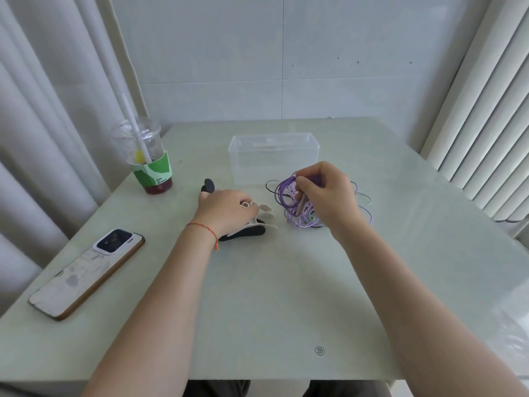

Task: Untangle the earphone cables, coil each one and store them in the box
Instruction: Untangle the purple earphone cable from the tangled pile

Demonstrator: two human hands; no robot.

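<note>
Untangling under way | cables lying knotted at 5 o'clock of empty box | right hand pinching purple strand | left hand pressing cable ties, fingers curled | next: teasing one cable free.

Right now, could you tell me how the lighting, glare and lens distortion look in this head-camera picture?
Head view: soft, even light with faint shadows under the left hand and right hand; bright glare on the table at lower right; wide-angle bending of the curtains at the edges; the cable tangle looks slightly soft.
</note>
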